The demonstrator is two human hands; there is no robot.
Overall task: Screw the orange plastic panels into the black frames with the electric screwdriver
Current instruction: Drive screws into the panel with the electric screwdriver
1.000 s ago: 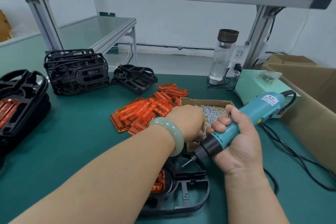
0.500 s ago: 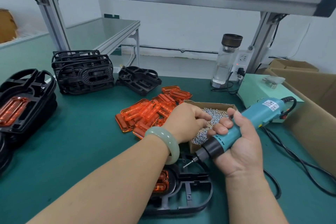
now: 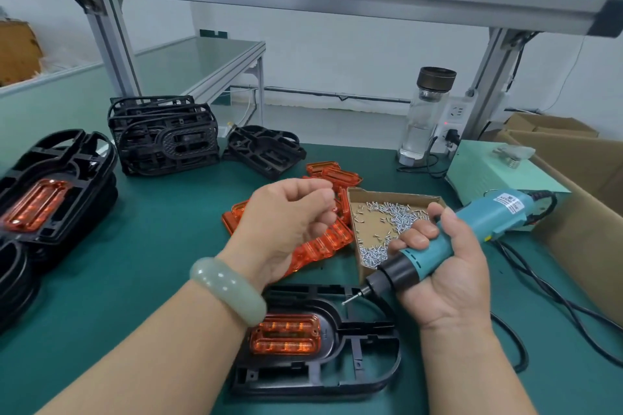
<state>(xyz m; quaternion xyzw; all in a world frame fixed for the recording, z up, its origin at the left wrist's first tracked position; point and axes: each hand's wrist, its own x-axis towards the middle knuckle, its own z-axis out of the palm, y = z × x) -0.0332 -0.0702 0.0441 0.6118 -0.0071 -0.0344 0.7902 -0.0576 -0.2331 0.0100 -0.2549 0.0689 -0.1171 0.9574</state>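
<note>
From the head view, the black plastic frame (image 3: 320,377) lies flat on the green bench (image 3: 135,263) right before the person, with a translucent orange plastic panel (image 3: 286,335) seated in its oval recess, handy for both hands. The right hand (image 3: 448,266) grips the teal electric screwdriver (image 3: 472,229) around its barrel, tilted so the bit hangs just above the frame's upper rim, apparently waiting for a screw. The left hand (image 3: 290,212) is raised over the heap of loose orange panels (image 3: 337,175), closed with fingers curled inward; whether it holds a screw is hidden. The open cardboard tray of small silver screws (image 3: 374,209) sits between the hands, probably for quick picking.
</note>
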